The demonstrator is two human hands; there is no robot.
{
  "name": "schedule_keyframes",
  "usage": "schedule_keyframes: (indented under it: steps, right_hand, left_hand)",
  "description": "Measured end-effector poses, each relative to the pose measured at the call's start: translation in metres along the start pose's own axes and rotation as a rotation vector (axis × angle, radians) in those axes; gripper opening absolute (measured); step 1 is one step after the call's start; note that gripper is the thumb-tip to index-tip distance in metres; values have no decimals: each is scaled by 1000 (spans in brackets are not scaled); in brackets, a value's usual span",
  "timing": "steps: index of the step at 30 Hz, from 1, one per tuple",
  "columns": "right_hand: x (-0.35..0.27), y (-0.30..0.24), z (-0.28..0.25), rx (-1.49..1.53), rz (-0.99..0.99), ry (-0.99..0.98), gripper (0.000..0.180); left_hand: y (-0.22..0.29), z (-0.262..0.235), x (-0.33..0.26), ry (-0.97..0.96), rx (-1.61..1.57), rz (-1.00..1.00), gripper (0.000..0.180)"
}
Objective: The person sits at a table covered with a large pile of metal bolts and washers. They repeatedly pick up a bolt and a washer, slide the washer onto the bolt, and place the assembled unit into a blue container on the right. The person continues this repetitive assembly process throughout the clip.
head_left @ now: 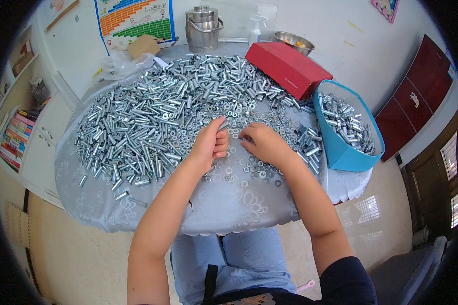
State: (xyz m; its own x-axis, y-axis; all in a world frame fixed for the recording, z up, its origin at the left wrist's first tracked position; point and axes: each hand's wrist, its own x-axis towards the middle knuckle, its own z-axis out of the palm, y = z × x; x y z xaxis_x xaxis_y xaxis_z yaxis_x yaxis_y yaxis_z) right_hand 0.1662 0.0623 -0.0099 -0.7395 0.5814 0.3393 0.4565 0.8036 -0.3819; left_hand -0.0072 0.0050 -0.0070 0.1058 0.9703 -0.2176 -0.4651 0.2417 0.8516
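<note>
My left hand (207, 145) is closed with its thumb up, gripping a short silvery metal sleeve (224, 125) whose end shows past the thumb. A little to the right, my right hand (264, 145) is curled with its fingertips pinched together, low over loose washers (232, 151). Whatever those fingertips hold is hidden or too small to name. Beyond and to the left of both hands spreads a large heap of metal sleeves and bolts (152, 112). Flat washers and nuts (262, 168) lie scattered around and between my hands.
A blue fabric bin (348, 157) with bolt pieces stands at the table's right edge, beside a red box (287, 66). Behind are a steel pail (203, 33), a spray bottle (255, 31), a steel bowl (303, 46) and a plastic bag (122, 65). A grey patterned cloth (208, 211) covers the table.
</note>
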Motion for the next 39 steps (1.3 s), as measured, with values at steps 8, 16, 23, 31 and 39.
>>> schedule_keyframes:
  steps: [8, 16, 23, 31, 39]
  right_hand:
    - [0, 2, 2, 47, -72, 81, 12]
    - [10, -16, -8, 746, 65, 387, 15]
    - [9, -23, 3, 862, 73, 326, 18]
    - [7, -26, -3, 858, 215, 216, 14]
    - [4, -31, -6, 666, 229, 217, 24]
  left_hand:
    - [5, 0, -1, 38, -4, 10, 45]
    - [4, 1, -2, 94, 80, -8, 44]
    - [4, 2, -4, 66, 74, -30, 42]
    - [3, 4, -5, 136, 203, 10, 41]
    - [7, 9, -10, 197, 262, 24, 40]
